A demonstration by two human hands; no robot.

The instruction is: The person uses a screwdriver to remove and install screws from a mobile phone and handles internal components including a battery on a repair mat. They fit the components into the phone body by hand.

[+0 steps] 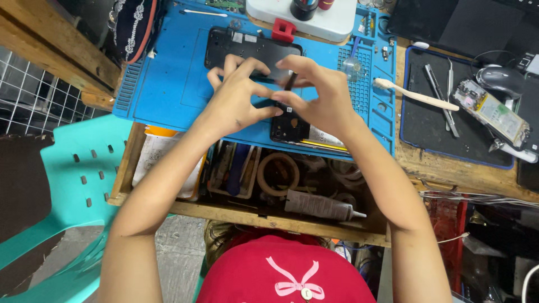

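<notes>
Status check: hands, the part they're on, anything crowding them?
Left hand and right hand both pinching a small black part. Opened phone beneath, on blue mat. Toothbrush lies apart, right; nothing crowding.

Both hands meet over the blue mat (168, 84): the left hand (238, 98) and right hand (320, 95) pinch a small black part (282, 108) above an opened phone (289, 128). At three o'clock lies a toothbrush (415, 94); at six, an open drawer (264, 216) holds a grey tube (320, 206).
</notes>
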